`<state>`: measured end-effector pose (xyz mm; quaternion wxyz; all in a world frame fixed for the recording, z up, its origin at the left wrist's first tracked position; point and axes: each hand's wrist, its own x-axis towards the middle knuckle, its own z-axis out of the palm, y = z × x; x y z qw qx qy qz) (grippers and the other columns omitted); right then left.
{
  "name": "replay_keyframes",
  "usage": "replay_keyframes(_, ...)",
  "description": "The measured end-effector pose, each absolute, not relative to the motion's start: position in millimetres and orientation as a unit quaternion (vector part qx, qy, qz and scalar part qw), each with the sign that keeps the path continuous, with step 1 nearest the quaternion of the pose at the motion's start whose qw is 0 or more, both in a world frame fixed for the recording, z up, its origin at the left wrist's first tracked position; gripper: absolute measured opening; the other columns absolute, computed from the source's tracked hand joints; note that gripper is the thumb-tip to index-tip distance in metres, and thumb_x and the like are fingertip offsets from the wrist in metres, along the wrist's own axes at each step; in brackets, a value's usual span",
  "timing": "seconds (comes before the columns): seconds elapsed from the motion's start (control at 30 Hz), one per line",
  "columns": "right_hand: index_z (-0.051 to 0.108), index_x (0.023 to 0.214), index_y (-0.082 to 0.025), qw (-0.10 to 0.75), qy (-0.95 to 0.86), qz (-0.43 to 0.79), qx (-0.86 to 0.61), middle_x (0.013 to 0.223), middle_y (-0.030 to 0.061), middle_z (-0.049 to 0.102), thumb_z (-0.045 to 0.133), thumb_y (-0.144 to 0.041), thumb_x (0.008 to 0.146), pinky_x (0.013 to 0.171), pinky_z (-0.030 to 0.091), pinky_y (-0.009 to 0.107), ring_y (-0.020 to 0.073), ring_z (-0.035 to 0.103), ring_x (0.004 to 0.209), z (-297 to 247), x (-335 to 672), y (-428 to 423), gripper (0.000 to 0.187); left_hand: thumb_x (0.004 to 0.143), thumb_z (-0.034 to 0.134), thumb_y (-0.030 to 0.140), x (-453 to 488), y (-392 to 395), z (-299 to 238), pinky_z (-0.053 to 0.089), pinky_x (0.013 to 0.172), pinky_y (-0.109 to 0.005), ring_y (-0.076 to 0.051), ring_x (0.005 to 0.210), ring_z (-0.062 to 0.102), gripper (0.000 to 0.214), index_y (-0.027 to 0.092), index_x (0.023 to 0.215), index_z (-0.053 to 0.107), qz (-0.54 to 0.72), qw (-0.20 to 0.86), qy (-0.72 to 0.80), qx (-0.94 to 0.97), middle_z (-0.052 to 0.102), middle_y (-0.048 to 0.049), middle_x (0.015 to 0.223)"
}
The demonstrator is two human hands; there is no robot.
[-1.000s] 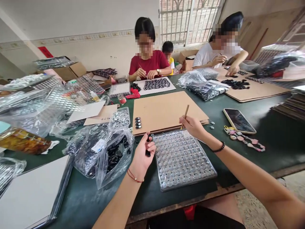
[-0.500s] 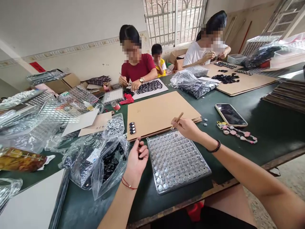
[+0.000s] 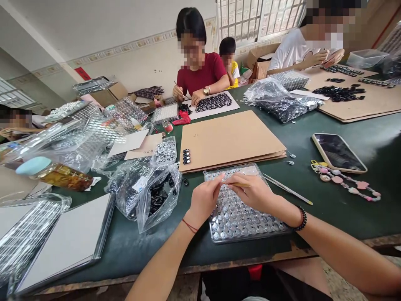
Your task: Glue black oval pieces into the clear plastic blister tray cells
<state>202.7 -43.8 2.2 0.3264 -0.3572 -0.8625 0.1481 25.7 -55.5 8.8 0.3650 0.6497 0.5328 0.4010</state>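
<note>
Centre frame, the tray of studs (image 3: 247, 217) sits at the near table edge, both hands over its upper half, left hand (image 3: 203, 200) beside right hand (image 3: 255, 193). Just above it lies the cardboard sheet (image 3: 232, 140). Left of the tray, the plastic bag (image 3: 147, 192). Far right, the phone (image 3: 338, 152), with the bead chain (image 3: 344, 182) just below.

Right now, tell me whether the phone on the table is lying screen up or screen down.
Screen up. The phone lies flat on the green table, its dark glass display facing the camera and reflecting light; its pale case shows only as an edge around it.
</note>
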Motion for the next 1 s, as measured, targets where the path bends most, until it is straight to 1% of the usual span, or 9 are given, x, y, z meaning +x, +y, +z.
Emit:
replay_keyframes(0.17, 0.055, 0.095, -0.019, 0.334, -0.864, 0.13, -0.355, 0.08, 0.0046, 0.062, 0.038, -0.023, 0.089, 0.059, 0.041, 0.024, 0.0141, 0.056, 0.067, 1, 201, -46, 0.018, 0.069, 0.064, 0.021, 26, -54, 2, 0.041, 0.075, -0.025, -0.021, 0.089, 0.057, 0.021, 0.028, 0.088, 0.067, 0.394, 0.38, 0.559, 0.622, 0.066, -0.0041, 0.092)
replay_keyframes(0.27, 0.056, 0.094, -0.019, 0.331, -0.866, 0.119, -0.356, 0.079, 0.0047, 0.062, 0.039, -0.022, 0.089, 0.059, 0.041, 0.024, 0.0141, 0.056, 0.067, 0, 201, -46, 0.018, 0.07, 0.064, 0.019, 27, -56, 2, 0.041, 0.072, -0.021, -0.019, 0.089, 0.057, 0.021, 0.027, 0.089, 0.066, 0.407, 0.382, 0.549, 0.622, 0.066, -0.0042, 0.092)
replay_keyframes(0.37, 0.056, 0.093, -0.019, 0.329, -0.865, 0.108, -0.362, 0.079, 0.0049, 0.062, 0.039, -0.022, 0.088, 0.062, 0.041, 0.025, 0.0147, 0.057, 0.069, -2, 202, -45, 0.018, 0.068, 0.065, 0.017, 29, -59, 2, 0.04, 0.068, -0.018, -0.018, 0.09, 0.056, 0.023, 0.027, 0.088, 0.066, 0.424, 0.41, 0.547, 0.595, 0.066, -0.0045, 0.085)
replay_keyframes(0.47, 0.056, 0.093, -0.019, 0.331, -0.862, 0.108, -0.368, 0.08, 0.0045, 0.063, 0.039, -0.022, 0.088, 0.062, 0.041, 0.025, 0.0149, 0.057, 0.07, -4, 202, -44, 0.017, 0.069, 0.064, 0.016, 29, -58, -1, 0.04, 0.07, -0.018, -0.018, 0.092, 0.055, 0.024, 0.027, 0.091, 0.064, 0.415, 0.412, 0.553, 0.593, 0.065, -0.0044, 0.08)
replay_keyframes(0.57, 0.056, 0.093, -0.019, 0.333, -0.86, 0.11, -0.371, 0.079, 0.0042, 0.062, 0.039, -0.024, 0.089, 0.061, 0.04, 0.025, 0.0146, 0.057, 0.069, -4, 202, -44, 0.018, 0.071, 0.061, 0.019, 28, -57, -4, 0.039, 0.073, -0.02, -0.019, 0.089, 0.056, 0.027, 0.028, 0.097, 0.062, 0.386, 0.363, 0.561, 0.636, 0.065, -0.0044, 0.079)
replay_keyframes(0.67, 0.056, 0.092, -0.018, 0.335, -0.859, 0.111, -0.371, 0.079, 0.0045, 0.063, 0.039, -0.024, 0.089, 0.062, 0.041, 0.024, 0.0144, 0.058, 0.07, -3, 201, -45, 0.018, 0.074, 0.059, 0.022, 27, -56, -5, 0.039, 0.07, -0.021, -0.02, 0.084, 0.057, 0.026, 0.028, 0.099, 0.061, 0.363, 0.313, 0.566, 0.671, 0.065, -0.0046, 0.08)
replay_keyframes(0.83, 0.058, 0.09, -0.018, 0.356, -0.845, 0.123, -0.38, 0.079, 0.0046, 0.064, 0.04, -0.024, 0.088, 0.062, 0.042, 0.024, 0.0137, 0.058, 0.069, -1, 200, -48, 0.018, 0.079, 0.053, 0.026, 28, -56, -3, 0.033, 0.058, -0.019, -0.016, 0.066, 0.055, 0.012, 0.025, 0.088, 0.06, 0.33, 0.218, 0.565, 0.724, 0.06, -0.0025, 0.068)
replay_keyframes(0.93, 0.058, 0.091, -0.019, 0.368, -0.839, 0.148, -0.373, 0.08, 0.004, 0.064, 0.041, -0.024, 0.088, 0.061, 0.042, 0.023, 0.0131, 0.058, 0.068, 1, 199, -48, 0.018, 0.085, 0.042, 0.029, 28, -55, -1, 0.029, 0.052, -0.02, -0.014, 0.057, 0.052, 0.015, 0.024, 0.084, 0.057, 0.273, 0.162, 0.554, 0.769, 0.056, -0.0006, 0.063)
replay_keyframes(1.0, 0.058, 0.09, -0.019, 0.377, -0.836, 0.16, -0.365, 0.081, 0.0036, 0.064, 0.042, -0.023, 0.088, 0.059, 0.042, 0.022, 0.0128, 0.058, 0.068, 1, 199, -48, 0.017, 0.087, 0.037, 0.03, 27, -53, 0, 0.027, 0.05, -0.021, -0.014, 0.054, 0.05, 0.019, 0.022, 0.084, 0.054, 0.246, 0.153, 0.549, 0.784, 0.054, 0.0004, 0.062)
